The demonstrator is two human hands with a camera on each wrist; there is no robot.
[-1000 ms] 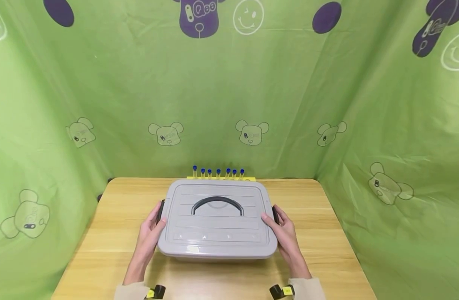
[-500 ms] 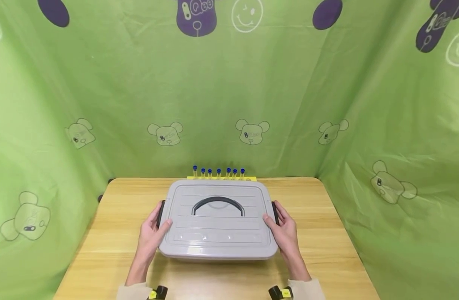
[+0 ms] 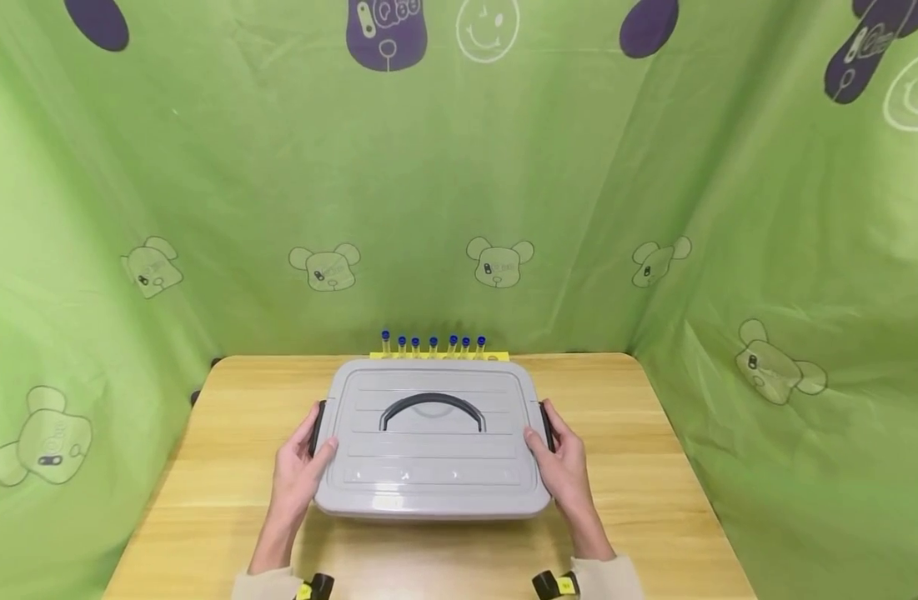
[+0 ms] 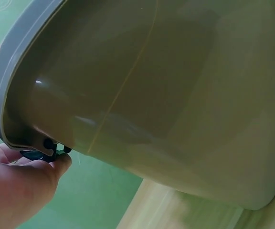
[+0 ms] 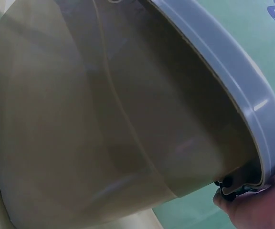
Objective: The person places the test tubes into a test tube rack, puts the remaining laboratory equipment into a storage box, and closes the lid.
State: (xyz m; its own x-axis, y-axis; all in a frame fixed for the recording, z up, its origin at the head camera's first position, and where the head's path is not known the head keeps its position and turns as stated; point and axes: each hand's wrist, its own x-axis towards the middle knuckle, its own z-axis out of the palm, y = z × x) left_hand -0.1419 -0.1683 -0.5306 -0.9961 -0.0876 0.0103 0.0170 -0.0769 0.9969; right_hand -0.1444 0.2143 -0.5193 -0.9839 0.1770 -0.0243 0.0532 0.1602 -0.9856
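A lidded grey plastic storage box (image 3: pixel 432 458) sits in the middle of the head view, with a dark carry handle (image 3: pixel 433 402) raised on its lid. My left hand (image 3: pixel 297 471) grips its left side at the black latch (image 3: pixel 318 427), thumb on the lid's edge. On the opposite side, my right hand (image 3: pixel 566 467) holds the box at the other black latch (image 3: pixel 546 425), thumb also on the lid. Both wrist views show the smooth box wall (image 4: pixel 166 105) under the lid rim (image 5: pixel 233 71), with fingers curled at the latches. The box's contents are hidden.
Behind the box, several blue-capped tubes (image 3: pixel 433 343) stand in a yellow holder (image 3: pixel 496 356), mostly hidden by the lid. The wooden table (image 3: pixel 639 500) extends to both sides. Green patterned curtains (image 3: pixel 428 167) enclose the back and sides.
The head view has shifted slightly. Both hands keep their hold on the box's sides, and slightly less of the front wall shows below the lid than a second ago.
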